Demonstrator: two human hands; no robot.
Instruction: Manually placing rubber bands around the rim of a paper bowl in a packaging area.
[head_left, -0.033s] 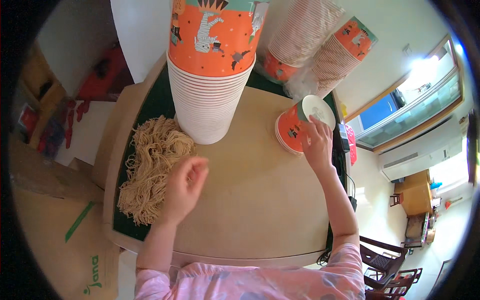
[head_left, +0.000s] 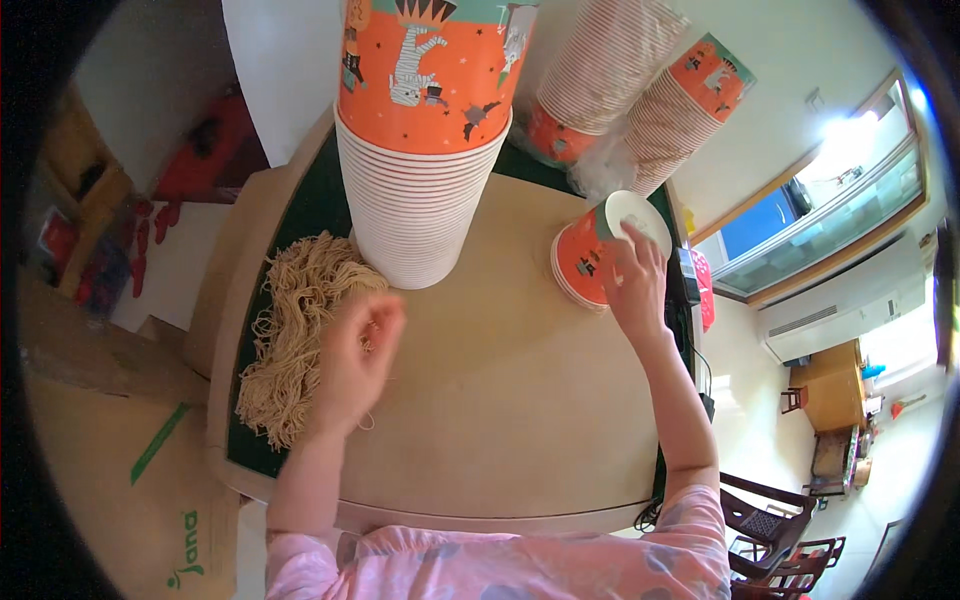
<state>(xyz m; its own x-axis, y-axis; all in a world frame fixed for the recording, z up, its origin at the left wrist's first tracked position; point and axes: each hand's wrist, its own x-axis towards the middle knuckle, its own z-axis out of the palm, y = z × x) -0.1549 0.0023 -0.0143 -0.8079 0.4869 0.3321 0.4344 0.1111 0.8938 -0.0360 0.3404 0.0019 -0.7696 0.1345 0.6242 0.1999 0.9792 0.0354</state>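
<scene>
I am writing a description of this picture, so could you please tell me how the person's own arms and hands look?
The left hand and the right hand are bare, with no glove or watch visible. The left sleeve and the right sleeve are short and pink, with soft greyish patches in the print.

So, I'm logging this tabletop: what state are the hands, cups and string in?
left hand: fingers curled by the string; grip unclear
right hand: fingers bent at the short cup stack; grip unclear
short cup stack: nested, upside down
tall cup stack: nested, upside down
string: loose, tangled heap
back left cups: nested, in clear plastic
back right cups: nested, upside down
</scene>
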